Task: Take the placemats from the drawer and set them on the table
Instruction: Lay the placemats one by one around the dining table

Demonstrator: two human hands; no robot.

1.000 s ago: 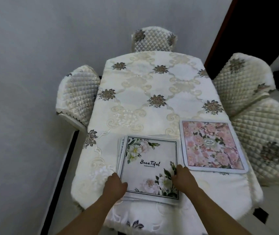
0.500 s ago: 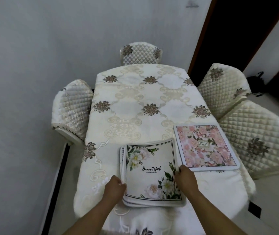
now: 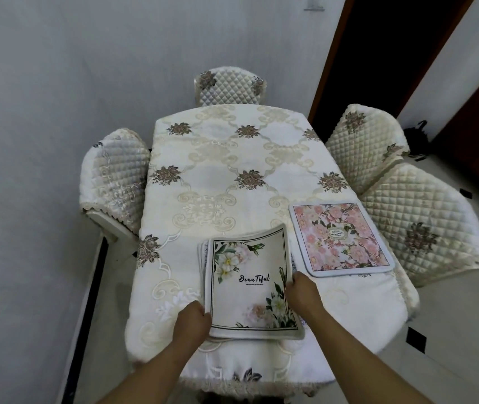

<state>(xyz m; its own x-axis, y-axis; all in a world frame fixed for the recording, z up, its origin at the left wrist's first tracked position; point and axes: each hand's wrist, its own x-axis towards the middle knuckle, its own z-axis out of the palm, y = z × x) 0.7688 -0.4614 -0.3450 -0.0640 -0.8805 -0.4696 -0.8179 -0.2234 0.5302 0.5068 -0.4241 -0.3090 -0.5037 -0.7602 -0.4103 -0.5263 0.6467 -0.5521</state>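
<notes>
A stack of placemats (image 3: 249, 287) lies at the near end of the table (image 3: 217, 182); the top one is white with green-and-white flowers and the word "Beautiful". My left hand (image 3: 193, 319) grips the stack's near left corner. My right hand (image 3: 302, 290) holds its right edge, and the far edge curls up off the cloth. A pink floral placemat (image 3: 341, 239) lies flat on the table to the right, apart from both hands. No drawer is in view.
The table wears a cream embroidered cloth. Quilted chairs stand around it: one on the left (image 3: 114, 176), one at the far end (image 3: 231, 86), two on the right (image 3: 366, 144) (image 3: 424, 223). A wall runs along the left, a dark doorway (image 3: 378, 53) at the back right.
The stack has been lifted slightly and turned, its far edge now curling upward. My view has risen and pulled back, showing more of the wall and doorway. The pink placemat has not moved.
</notes>
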